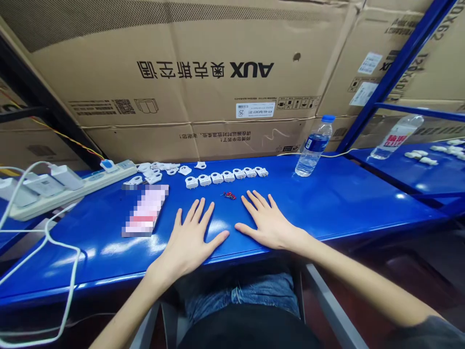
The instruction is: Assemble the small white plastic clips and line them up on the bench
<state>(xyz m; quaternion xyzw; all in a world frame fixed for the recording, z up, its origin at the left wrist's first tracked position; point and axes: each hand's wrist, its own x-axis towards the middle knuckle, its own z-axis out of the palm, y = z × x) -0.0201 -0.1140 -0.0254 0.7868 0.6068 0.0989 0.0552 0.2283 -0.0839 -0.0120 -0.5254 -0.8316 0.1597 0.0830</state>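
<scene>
My left hand lies flat, palm down, on the blue metal shelf, fingers spread and holding nothing. My right hand rests the same way beside it, fingers stretched out. Between the fingertips of both hands sits a small red part. Beyond it runs a row of several white plastic clips, with a looser heap of the same white clips to the left. A phone lies left of my left hand.
A water bottle stands at the right of the shelf; another bottle lies on the neighbouring shelf by more white parts. A power strip with chargers and white cables sits at the left. Large cardboard boxes wall the back.
</scene>
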